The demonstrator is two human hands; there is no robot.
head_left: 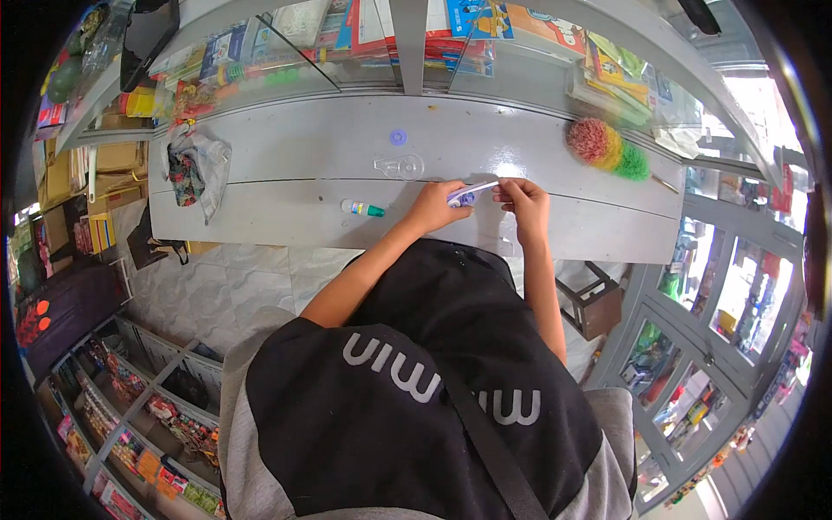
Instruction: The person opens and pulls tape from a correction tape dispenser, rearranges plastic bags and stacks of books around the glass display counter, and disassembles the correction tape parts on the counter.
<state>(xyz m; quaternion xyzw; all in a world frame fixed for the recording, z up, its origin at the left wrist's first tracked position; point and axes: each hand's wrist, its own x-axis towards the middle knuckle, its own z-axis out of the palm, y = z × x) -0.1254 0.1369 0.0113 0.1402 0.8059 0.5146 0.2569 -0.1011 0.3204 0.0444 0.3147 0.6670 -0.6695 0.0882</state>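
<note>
My left hand is closed around a small purple-and-white piece that looks like part of a correction tape. A whitish strip stretches from it toward my right hand, whose fingertips pinch its far end. Just beyond my left hand lies a clear plastic shell, flat on the table. Farther back is a small purple ring. A little bottle with a green cap rests on its side left of my left wrist.
The grey table runs across in front of me. A crumpled cloth or bag lies at its left end, a colourful duster at its right. Behind stands a glass case with books and packets. A dark stool is at the right.
</note>
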